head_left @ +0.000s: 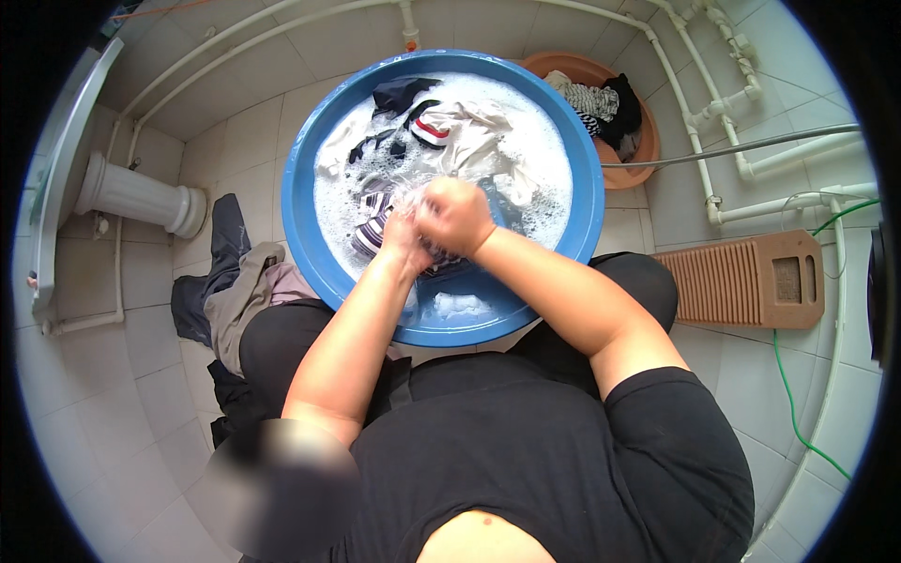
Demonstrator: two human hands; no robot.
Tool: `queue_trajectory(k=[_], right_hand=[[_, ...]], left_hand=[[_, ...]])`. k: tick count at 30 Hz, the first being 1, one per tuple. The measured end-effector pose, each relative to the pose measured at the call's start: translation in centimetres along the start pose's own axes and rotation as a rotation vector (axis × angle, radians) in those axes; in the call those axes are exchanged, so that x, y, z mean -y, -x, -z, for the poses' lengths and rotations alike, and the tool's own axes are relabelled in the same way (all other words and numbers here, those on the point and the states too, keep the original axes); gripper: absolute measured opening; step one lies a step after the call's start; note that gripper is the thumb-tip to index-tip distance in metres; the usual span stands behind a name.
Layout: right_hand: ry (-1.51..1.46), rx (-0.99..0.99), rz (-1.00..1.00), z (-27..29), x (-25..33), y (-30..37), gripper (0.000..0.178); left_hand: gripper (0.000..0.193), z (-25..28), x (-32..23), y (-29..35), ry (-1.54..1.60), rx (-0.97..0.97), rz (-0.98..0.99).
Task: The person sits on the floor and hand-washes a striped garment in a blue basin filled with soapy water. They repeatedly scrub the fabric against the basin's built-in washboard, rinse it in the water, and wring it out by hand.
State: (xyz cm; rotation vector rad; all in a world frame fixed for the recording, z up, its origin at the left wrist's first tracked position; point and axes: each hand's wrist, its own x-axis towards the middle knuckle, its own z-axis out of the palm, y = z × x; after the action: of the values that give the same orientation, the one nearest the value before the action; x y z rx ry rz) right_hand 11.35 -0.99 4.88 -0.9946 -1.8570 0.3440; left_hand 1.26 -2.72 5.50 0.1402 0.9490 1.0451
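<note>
Over a round blue basin (298, 220) of foamy water, my two hands press together near the middle. My left hand (406, 239) is closed on a dark-and-white striped garment (369, 235), which hangs down into the suds. Closed as a fist, my right hand (455, 214) pushes against the left one on the same striped cloth; motion smears it slightly. Just beyond the hands floats a pale garment (474, 136) with a red, white and black band. Dark cloth (402, 96) lies at the basin's far side. Parts of the striped garment are hidden under my hands.
An orange basin (648, 155) with clothes stands behind at the right. At my right is a brown ridged washboard (718, 281). Clothes (246, 291) lie on the floor at left, near a white sink pedestal (141, 195). A grey hose (732, 148) reaches the basin.
</note>
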Motion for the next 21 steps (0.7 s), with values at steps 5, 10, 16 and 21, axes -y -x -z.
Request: queue_trajectory(k=[5, 10, 16, 21], right_hand=[[0.002, -0.020, -0.169, -0.9, 0.7, 1.0, 0.019], [-0.141, 0.060, -0.055, -1.0, 0.5, 0.6, 0.017], [0.277, 0.219, -0.658, 0.7, -8.0, 0.9, 0.036], [0.358, 0.726, -0.367, 2.8, -10.2, 1.5, 0.050]], left_hand=[[0.031, 5.9, 0.9, -5.1, 0.193, 0.518, 0.124], [0.034, 2.5, -0.2, -2.4, 0.002, 0.139, 0.087], [0.038, -0.2, -1.0, -1.2, 0.085, 0.028, 0.018], [0.029, 3.5, -2.8, -4.0, 0.097, -0.089, -0.015]])
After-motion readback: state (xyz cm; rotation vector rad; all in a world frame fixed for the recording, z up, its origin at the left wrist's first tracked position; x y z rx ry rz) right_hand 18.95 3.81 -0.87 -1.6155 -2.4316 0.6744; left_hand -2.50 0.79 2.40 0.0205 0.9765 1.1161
